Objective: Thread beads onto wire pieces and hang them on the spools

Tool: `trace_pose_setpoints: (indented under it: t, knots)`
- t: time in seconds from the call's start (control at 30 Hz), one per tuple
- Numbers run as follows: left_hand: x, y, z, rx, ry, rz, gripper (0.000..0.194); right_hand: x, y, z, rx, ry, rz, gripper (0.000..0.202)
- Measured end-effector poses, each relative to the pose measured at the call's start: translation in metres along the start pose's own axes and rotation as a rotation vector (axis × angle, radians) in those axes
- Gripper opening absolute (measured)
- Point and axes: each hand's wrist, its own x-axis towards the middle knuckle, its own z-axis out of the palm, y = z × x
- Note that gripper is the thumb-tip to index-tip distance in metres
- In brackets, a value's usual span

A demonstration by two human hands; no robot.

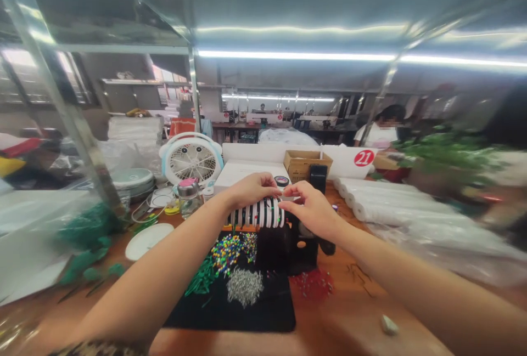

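Note:
My left hand [256,188] is above a horizontal row of black and white rings [256,214], its fingers curled together over the top. My right hand [309,207] meets it at the right end of the row, thumb and fingers drawn in. Anything between the fingertips is too small to make out. Small coloured bits dot the rings. Below them on a black mat [263,312] lie a heap of multicoloured beads [226,254], a pile of silvery pieces [245,286] and some green pieces [202,276]. A dark machine-like stand [284,249] is under the rings.
A fan [192,161], a glass jar with a pink lid [188,197] and a white plate [149,241] are to the left. Behind is a cardboard box [307,165]. Wrapped white rolls [395,202] and red pieces [315,283] are on the right. Another person [382,131] sits beyond.

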Motion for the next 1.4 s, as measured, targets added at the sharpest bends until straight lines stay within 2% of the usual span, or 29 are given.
trace_pose_setpoints:
  t: [0.07,0.17,0.33,0.5,0.73,1.03,1.2,1.27,1.33,1.4]
  knots:
    - [-0.006,0.003,0.0,0.044,0.01,0.061,0.019,0.005,0.002,-0.001,-0.01,0.041,0.041,0.019]
    - [-0.011,0.006,-0.001,0.091,0.005,0.087,0.016,0.013,0.0,0.002,-0.037,0.01,0.03,0.023]
    - [-0.012,0.008,-0.003,0.122,0.032,0.096,0.013,0.021,0.004,0.01,0.103,-0.016,0.017,0.02]
    - [-0.008,0.005,-0.002,0.048,0.075,0.007,0.019,0.022,0.017,0.014,0.259,0.02,0.006,0.025]
    - [-0.008,0.008,0.0,-0.073,0.086,-0.082,0.022,0.022,0.017,0.019,0.114,0.179,-0.155,0.015]
    - [-0.007,0.002,-0.005,-0.143,-0.029,-0.034,0.019,0.02,0.013,0.018,-0.084,0.209,-0.342,0.015]
    - [-0.004,-0.003,-0.005,-0.011,0.049,-0.049,0.022,0.026,0.011,0.014,-0.111,0.178,-0.332,0.014]
    - [-0.004,-0.003,-0.003,0.03,0.08,-0.041,0.024,0.018,0.004,0.011,-0.114,0.212,-0.334,0.011]
    - [-0.005,-0.003,0.0,0.018,0.086,-0.004,0.021,-0.001,-0.008,0.01,-0.102,0.247,-0.35,0.007]
    - [-0.006,-0.002,0.003,-0.022,0.081,0.023,0.015,-0.028,-0.021,0.016,-0.075,0.161,-0.371,0.009]
